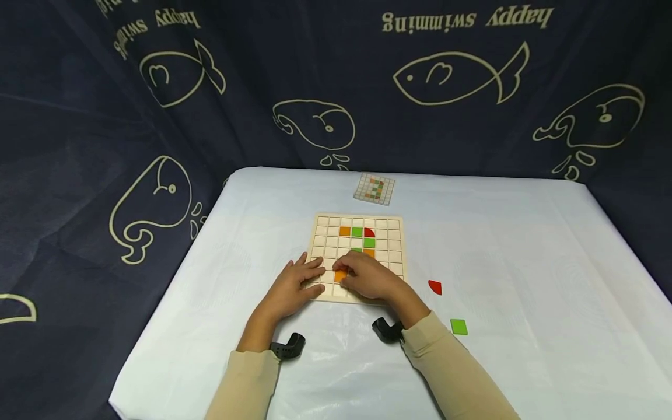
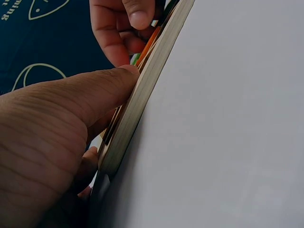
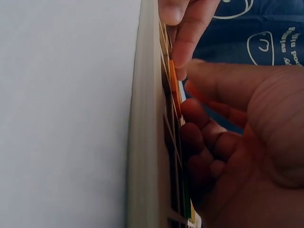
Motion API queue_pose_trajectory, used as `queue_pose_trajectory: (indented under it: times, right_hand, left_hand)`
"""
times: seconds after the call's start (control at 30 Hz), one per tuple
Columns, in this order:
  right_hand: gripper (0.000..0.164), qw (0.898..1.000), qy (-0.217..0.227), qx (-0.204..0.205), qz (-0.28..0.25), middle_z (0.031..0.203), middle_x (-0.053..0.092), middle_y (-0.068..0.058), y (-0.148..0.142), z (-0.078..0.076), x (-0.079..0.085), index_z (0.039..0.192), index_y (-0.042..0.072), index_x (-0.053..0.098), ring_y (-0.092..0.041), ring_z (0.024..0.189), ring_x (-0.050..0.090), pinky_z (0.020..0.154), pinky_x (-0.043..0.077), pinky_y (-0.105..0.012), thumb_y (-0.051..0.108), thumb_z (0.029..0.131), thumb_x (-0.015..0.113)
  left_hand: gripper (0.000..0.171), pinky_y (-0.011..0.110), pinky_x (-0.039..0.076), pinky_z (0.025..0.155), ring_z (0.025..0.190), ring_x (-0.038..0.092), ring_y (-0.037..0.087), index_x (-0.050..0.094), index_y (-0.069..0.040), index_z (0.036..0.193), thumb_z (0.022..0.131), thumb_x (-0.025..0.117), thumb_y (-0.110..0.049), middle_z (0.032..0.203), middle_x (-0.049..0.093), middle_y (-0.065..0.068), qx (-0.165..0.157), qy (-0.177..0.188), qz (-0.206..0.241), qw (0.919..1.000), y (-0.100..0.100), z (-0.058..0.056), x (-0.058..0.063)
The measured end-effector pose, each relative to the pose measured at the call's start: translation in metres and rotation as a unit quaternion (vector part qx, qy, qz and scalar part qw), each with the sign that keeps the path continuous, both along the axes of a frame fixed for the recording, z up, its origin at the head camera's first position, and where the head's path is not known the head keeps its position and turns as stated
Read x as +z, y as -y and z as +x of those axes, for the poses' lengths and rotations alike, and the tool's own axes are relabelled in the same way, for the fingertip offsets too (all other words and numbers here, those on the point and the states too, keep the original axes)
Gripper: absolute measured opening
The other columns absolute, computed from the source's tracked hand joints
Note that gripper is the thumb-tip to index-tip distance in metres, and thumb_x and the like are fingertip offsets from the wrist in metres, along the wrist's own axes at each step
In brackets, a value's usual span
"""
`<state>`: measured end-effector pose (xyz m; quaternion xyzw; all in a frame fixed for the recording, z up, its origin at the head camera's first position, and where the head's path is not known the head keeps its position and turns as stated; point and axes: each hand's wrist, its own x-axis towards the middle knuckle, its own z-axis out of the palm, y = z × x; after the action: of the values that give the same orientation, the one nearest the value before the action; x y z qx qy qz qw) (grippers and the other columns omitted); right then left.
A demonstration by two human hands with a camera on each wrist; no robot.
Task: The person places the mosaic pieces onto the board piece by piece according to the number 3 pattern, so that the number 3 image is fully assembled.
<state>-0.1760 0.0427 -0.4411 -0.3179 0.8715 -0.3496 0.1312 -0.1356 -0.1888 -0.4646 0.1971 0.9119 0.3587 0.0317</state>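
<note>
A pale wooden grid board (image 1: pixel 393 234) lies on the table with orange, green and red pieces in some of its cells. My left hand (image 1: pixel 294 284) rests spread on the board's near left part, its thumb by the front edge in the left wrist view. Near the front of the grid, my right hand (image 1: pixel 371 279) pinches an orange square tile (image 1: pixel 340 275) between thumb and index finger. In the right wrist view that orange tile (image 3: pixel 174 83) sits at the board's surface, slightly tilted. The right hand covers several cells and partly hides a green piece (image 1: pixel 356 250).
A red quarter-circle piece (image 1: pixel 435 286) and a green square tile (image 1: pixel 459 326) lie loose to the right of the board. Beyond the board is a small pattern card (image 1: pixel 374 189) with a coloured grid. A dark curtain (image 1: pixel 336 70) with fish drawings hangs behind the white table (image 1: pixel 514 251).
</note>
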Motion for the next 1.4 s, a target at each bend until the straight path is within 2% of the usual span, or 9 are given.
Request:
queue_pose_trajectory:
  times: [0.2,0.33,0.53,0.73,0.9,1.1,1.4]
  right_hand:
    - [0.027,1.0,-0.005,0.004,-0.019,0.105,0.061,-0.003,-0.006,0.0,0.009,0.119,0.007,0.066,-0.017,0.093,0.054,0.087,0.048,-0.036,0.008,0.092,0.066]
    - [0.027,0.999,-0.003,0.001,-0.046,0.11,0.063,-0.006,-0.015,0.001,0.016,0.121,0.006,0.065,-0.019,0.096,0.058,0.089,0.049,-0.038,0.009,0.095,0.065]
    - [0.027,0.998,-0.007,-0.017,-0.061,0.113,0.064,-0.008,-0.04,0.007,0.025,0.122,0.005,0.065,-0.017,0.096,0.059,0.088,0.05,-0.039,0.013,0.096,0.065]
    - [0.026,0.996,-0.001,-0.043,-0.083,0.114,0.064,-0.011,-0.071,0.016,0.032,0.121,0.003,0.065,-0.021,0.099,0.059,0.085,0.051,-0.04,0.009,0.096,0.065]
    - [0.027,0.995,-0.007,-0.071,-0.075,0.112,0.064,-0.01,-0.095,0.024,0.035,0.121,0.004,0.065,-0.018,0.097,0.058,0.082,0.051,-0.037,0.009,0.094,0.067]
    - [0.027,0.993,-0.012,-0.099,-0.059,0.111,0.064,-0.006,-0.138,0.041,0.028,0.12,0.007,0.066,-0.018,0.098,0.057,0.081,0.051,-0.032,0.009,0.094,0.069]
    - [0.027,0.993,-0.021,-0.112,-0.014,0.114,0.065,0.004,-0.2,0.071,0.019,0.119,0.015,0.066,-0.018,0.102,0.06,0.086,0.052,-0.032,0.017,0.093,0.072]
  left_hand:
    - [0.046,0.056,0.011,0.119,0.148,0.022,0.032,0.064,-0.006,0.134,0.093,0.071,-0.026,0.149,0.047,0.003,0.0,-0.002,0.0,1.0,0.0,-0.002,0.0]
    - [0.046,0.056,0.011,0.119,0.148,0.021,0.032,0.064,-0.005,0.134,0.093,0.072,-0.025,0.149,0.047,0.004,-0.002,-0.003,0.0,1.0,0.0,-0.002,0.0]
    - [0.046,0.057,0.01,0.119,0.148,0.021,0.033,0.063,-0.004,0.134,0.093,0.072,-0.024,0.149,0.047,0.005,0.0,0.0,0.005,1.0,-0.001,-0.002,0.0]
    - [0.047,0.057,0.009,0.119,0.148,0.02,0.033,0.062,-0.004,0.135,0.093,0.071,-0.024,0.151,0.045,0.005,-0.001,0.001,0.005,1.0,0.002,0.0,0.001]
    - [0.047,0.057,0.009,0.119,0.148,0.02,0.033,0.062,-0.004,0.135,0.093,0.071,-0.025,0.151,0.045,0.004,0.002,0.002,0.009,1.0,0.002,-0.001,0.002]
    - [0.047,0.056,0.009,0.119,0.148,0.02,0.032,0.062,-0.004,0.135,0.093,0.071,-0.025,0.151,0.045,0.004,0.001,0.004,0.01,0.9999,-0.001,0.0,0.001]
    - [0.047,0.056,0.009,0.119,0.148,0.021,0.032,0.062,-0.004,0.135,0.093,0.071,-0.024,0.15,0.046,0.004,0.003,0.004,0.007,1.0,-0.002,0.003,0.0]
